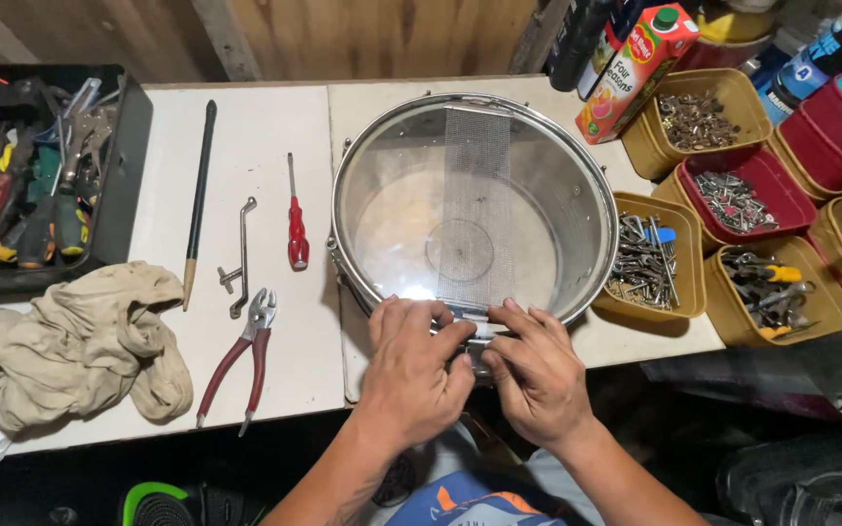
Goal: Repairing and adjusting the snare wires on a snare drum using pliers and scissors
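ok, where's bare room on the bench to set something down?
Bare patches: white top between the black rod and red screwdriver toward the wall, and between the red pliers and drum. Crowded: tool tray and rag at left, bins of hardware at right. Both hands, left hand and right hand, block the drum's near rim.

Both forearms rise from the bottom edge toward the frame's lower centre, where the left hand (409, 368) and right hand (536, 370) meet, fingers curled inward, fingertips touching.

Bright, even overhead light, glare on the drum head (411, 209), dim blurred lower edge.
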